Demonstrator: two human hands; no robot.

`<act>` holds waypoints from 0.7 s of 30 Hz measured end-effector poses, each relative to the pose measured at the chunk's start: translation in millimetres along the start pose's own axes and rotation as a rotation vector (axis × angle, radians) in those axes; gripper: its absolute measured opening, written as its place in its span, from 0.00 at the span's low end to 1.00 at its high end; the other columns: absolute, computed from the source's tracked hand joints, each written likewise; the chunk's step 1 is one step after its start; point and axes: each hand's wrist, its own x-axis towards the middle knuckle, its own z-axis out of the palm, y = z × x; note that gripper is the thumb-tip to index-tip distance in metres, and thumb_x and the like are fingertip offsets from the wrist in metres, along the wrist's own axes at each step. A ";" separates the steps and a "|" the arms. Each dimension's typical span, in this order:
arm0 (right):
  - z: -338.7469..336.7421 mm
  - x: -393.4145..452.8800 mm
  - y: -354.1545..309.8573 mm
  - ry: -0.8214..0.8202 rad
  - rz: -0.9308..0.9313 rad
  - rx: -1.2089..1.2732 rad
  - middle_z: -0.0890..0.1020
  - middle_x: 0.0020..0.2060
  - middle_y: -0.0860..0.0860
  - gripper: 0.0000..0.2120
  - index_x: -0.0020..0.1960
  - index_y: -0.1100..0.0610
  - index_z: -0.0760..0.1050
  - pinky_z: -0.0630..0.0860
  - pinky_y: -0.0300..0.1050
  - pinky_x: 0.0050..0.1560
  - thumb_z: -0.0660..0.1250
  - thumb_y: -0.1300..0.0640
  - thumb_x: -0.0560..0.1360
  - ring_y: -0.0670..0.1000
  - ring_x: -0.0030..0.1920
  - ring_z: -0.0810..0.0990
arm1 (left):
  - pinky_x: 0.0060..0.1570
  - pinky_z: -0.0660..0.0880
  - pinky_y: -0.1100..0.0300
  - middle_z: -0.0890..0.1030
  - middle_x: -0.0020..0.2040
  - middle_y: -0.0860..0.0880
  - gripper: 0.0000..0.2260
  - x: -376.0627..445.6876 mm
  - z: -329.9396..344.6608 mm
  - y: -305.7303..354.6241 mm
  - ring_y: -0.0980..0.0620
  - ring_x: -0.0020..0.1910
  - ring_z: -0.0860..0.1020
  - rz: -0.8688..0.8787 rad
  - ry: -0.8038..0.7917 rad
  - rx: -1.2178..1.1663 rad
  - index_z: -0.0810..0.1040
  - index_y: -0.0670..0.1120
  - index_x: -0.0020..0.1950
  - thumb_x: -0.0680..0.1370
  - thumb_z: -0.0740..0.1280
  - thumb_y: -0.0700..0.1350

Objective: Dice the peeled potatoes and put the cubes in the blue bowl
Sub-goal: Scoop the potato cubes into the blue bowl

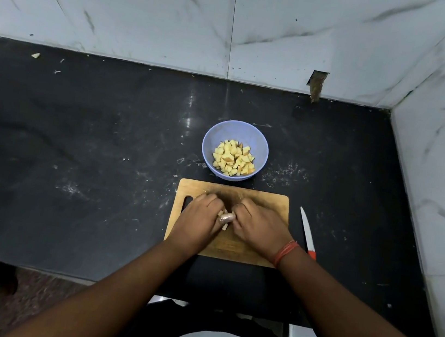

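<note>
While the blue bowl (234, 150) behind the cutting board (265, 203) is already holding many cubes (233, 158), both hands, left (199, 219) and right (259, 226), are cupping, probably, the last cut pieces (225, 220) mid-board.

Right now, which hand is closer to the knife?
The right hand. It rests on the cutting board beside the knife, which lies on the counter off the board's right edge. The left hand is further, on the board's left part.
</note>
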 end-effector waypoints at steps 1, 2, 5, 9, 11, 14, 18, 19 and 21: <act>0.6 0.0 -0.3 0.014 0.022 0.010 0.77 0.42 0.53 0.11 0.45 0.56 0.77 0.69 0.44 0.25 0.59 0.51 0.76 0.50 0.29 0.76 | 0.42 0.65 0.55 0.74 0.41 0.49 0.22 0.9 -2.6 1.8 0.51 0.42 0.70 -0.033 0.007 -0.056 0.72 0.45 0.41 0.81 0.56 0.62; 0.7 0.2 -1.8 0.031 0.059 0.029 0.77 0.43 0.53 0.12 0.46 0.57 0.77 0.71 0.44 0.26 0.59 0.51 0.76 0.51 0.30 0.76 | 0.42 0.64 0.56 0.73 0.41 0.50 0.22 0.9 -5.1 3.2 0.52 0.42 0.69 -0.063 0.023 -0.112 0.72 0.45 0.41 0.81 0.56 0.62; -4.6 -0.3 -9.4 0.038 0.232 0.265 0.77 0.47 0.51 0.10 0.49 0.58 0.76 0.69 0.37 0.41 0.60 0.53 0.78 0.48 0.41 0.76 | 0.40 0.61 0.59 0.71 0.39 0.55 0.18 -2.1 -11.9 9.9 0.56 0.40 0.68 -0.117 0.082 -0.254 0.69 0.48 0.41 0.81 0.57 0.61; -32.2 5.3 -21.5 0.107 0.457 0.668 0.76 0.42 0.45 0.03 0.48 0.56 0.75 0.66 0.35 0.41 0.62 0.58 0.79 0.41 0.42 0.72 | 0.38 0.64 0.64 0.72 0.39 0.55 0.17 4.9 -23.4 27.9 0.58 0.40 0.72 -0.182 0.150 -0.415 0.69 0.50 0.41 0.81 0.56 0.61; -50.0 20.1 -26.4 0.186 0.527 0.843 0.76 0.36 0.45 0.06 0.44 0.54 0.74 0.68 0.36 0.36 0.61 0.57 0.80 0.41 0.36 0.72 | 0.37 0.66 0.63 0.73 0.38 0.52 0.19 19.3 -37.6 41.5 0.56 0.38 0.71 -0.200 0.199 -0.485 0.71 0.45 0.42 0.83 0.56 0.58; -72.1 64.3 -20.4 0.249 0.630 0.982 0.72 0.29 0.44 0.12 0.37 0.49 0.69 0.69 0.46 0.34 0.60 0.54 0.79 0.46 0.32 0.70 | 0.34 0.64 0.64 0.69 0.35 0.53 0.17 56.4 -68.8 62.7 0.58 0.34 0.66 -0.246 0.259 -0.618 0.68 0.40 0.41 0.86 0.58 0.48; -89.5 130.4 4.7 0.007 0.700 0.745 0.78 0.41 0.53 0.08 0.43 0.52 0.72 0.66 0.44 0.41 0.57 0.59 0.79 0.54 0.43 0.76 | 0.43 0.68 0.58 0.77 0.44 0.50 0.19 115.5 -99.9 66.2 0.57 0.44 0.77 -0.376 0.154 -0.514 0.76 0.44 0.48 0.87 0.53 0.53; -92.3 140.0 9.7 -0.111 0.661 0.620 0.79 0.46 0.54 0.09 0.47 0.53 0.75 0.66 0.42 0.44 0.56 0.61 0.79 0.55 0.48 0.77 | 0.46 0.67 0.58 0.80 0.51 0.47 0.22 124.7 -103.9 63.9 0.51 0.54 0.79 -0.437 0.048 -0.449 0.78 0.43 0.55 0.87 0.51 0.56; -96.2 148.2 15.3 -0.274 0.601 0.444 0.81 0.51 0.56 0.14 0.57 0.57 0.78 0.70 0.43 0.48 0.56 0.64 0.78 0.56 0.52 0.78 | 0.53 0.63 0.60 0.77 0.67 0.41 0.28 133.3 -110.8 59.9 0.43 0.68 0.73 -0.514 -0.157 -0.366 0.76 0.42 0.68 0.86 0.47 0.59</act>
